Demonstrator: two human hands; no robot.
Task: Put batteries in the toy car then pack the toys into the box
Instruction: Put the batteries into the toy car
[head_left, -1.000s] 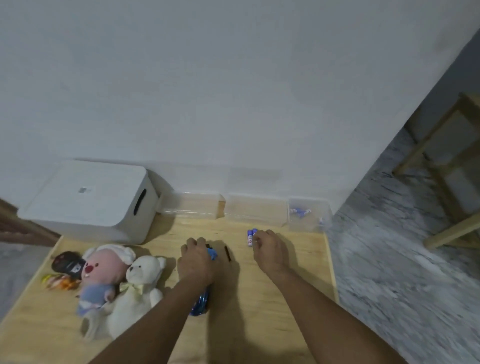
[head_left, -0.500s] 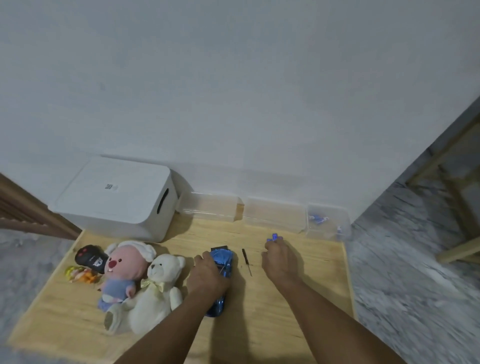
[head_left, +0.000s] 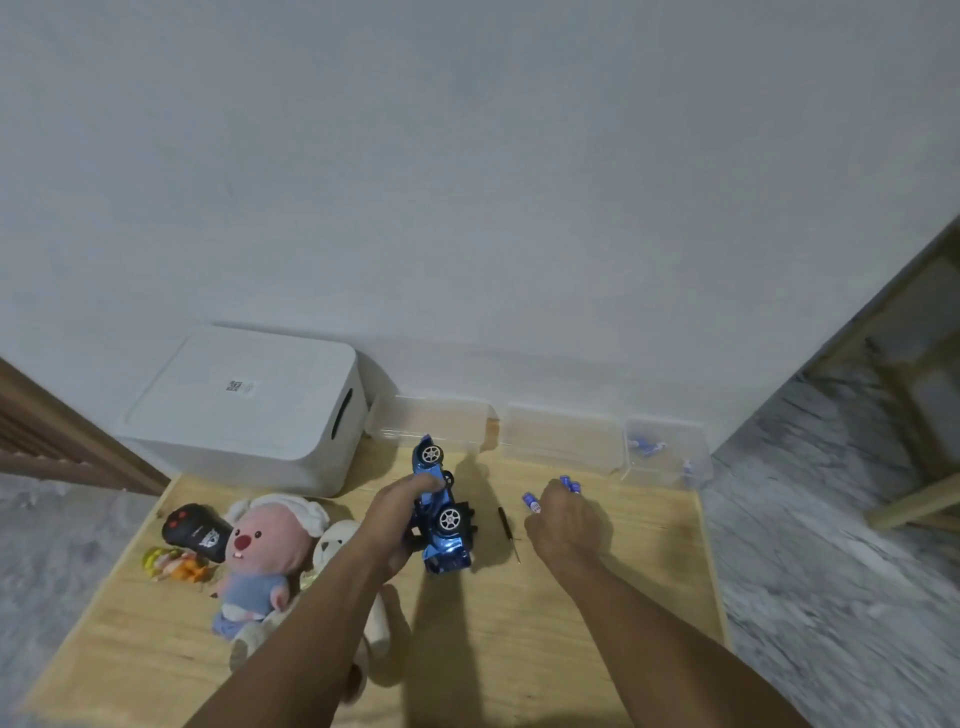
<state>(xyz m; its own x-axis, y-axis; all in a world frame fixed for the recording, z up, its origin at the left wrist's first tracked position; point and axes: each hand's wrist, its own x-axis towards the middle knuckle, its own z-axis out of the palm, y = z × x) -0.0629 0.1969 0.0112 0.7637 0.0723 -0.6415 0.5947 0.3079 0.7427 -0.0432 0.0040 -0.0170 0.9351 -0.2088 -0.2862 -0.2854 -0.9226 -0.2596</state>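
The left hand (head_left: 400, 519) grips the blue toy car (head_left: 439, 506), with fingers curled over its body. The car is tipped onto its side, so two wheels with silver hubs face the camera. Its long way runs from near the person toward the wall, leaning a little to the left at the far end. I cannot tell which end is the front. The near end of the car looks close to the tabletop (head_left: 519, 649), and the far end sits higher.

The right hand (head_left: 563, 522) holds small blue batteries (head_left: 531, 502) in its curled fingers. Blue ends stick out past the fingers on the far side. This hand is to the right of the car and apart from it.

A thin black screwdriver (head_left: 508, 530) lies on the tabletop between the car and the right hand. It points mostly toward the wall.

On the left lie the toys: a pink plush (head_left: 260, 551) in blue clothes, a white teddy bear (head_left: 337, 545) partly hidden by the left arm, a black remote (head_left: 195, 531), and a small orange and yellow toy (head_left: 174, 564).

A white box (head_left: 249, 410) with its lid on stands at the back left, against the wall. Beside it stands a row of clear tubs (head_left: 561, 441). The rightmost tub (head_left: 667, 452) has more blue batteries inside.
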